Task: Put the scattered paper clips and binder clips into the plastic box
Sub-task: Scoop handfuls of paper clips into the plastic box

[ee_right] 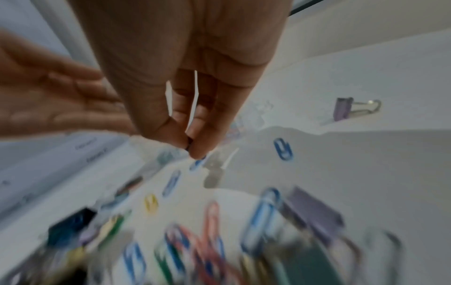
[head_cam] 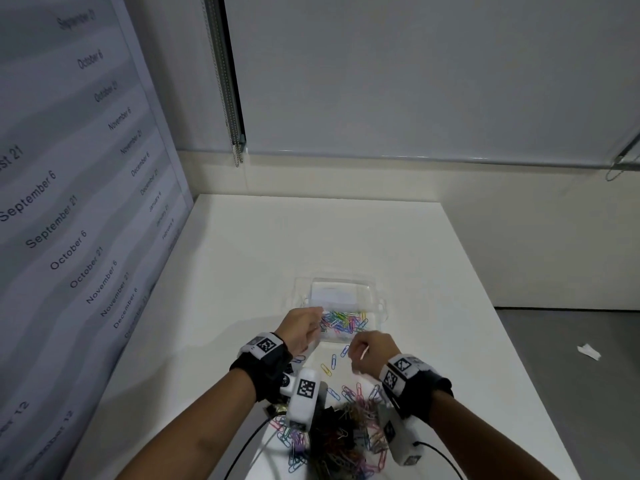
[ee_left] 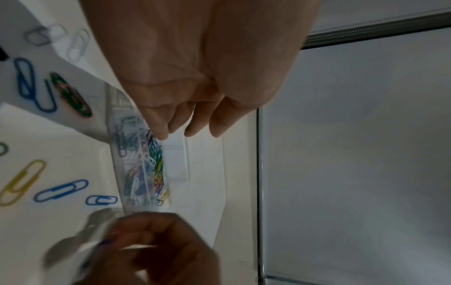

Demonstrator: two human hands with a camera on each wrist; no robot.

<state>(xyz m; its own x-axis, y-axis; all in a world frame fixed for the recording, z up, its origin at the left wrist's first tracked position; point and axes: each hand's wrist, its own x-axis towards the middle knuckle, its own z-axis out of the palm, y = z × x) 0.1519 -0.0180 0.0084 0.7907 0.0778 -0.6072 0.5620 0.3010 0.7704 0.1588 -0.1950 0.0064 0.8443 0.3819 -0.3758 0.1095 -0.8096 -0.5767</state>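
The clear plastic box [head_cam: 370,289] stands mid-table with coloured paper clips [head_cam: 341,322] heaped in its near half. My left hand [head_cam: 317,311] hovers over the box's left near corner, fingers relaxed and pointing down [ee_left: 187,133], holding nothing. My right hand [head_cam: 356,344] is just in front of the box; thumb and forefinger pinch a small dark clip [ee_right: 189,144], too blurred to tell which kind. Loose blue and yellow paper clips [head_cam: 333,360] lie between the hands. A big pile of paper clips and black binder clips [head_cam: 346,431] sits under my wrists.
A purple binder clip [ee_right: 341,109] lies apart on the table to the right. A printed date panel [head_cam: 69,202] walls off the left side. The table's right edge [head_cam: 485,306] drops to the floor, where a paper scrap [head_cam: 588,351] lies.
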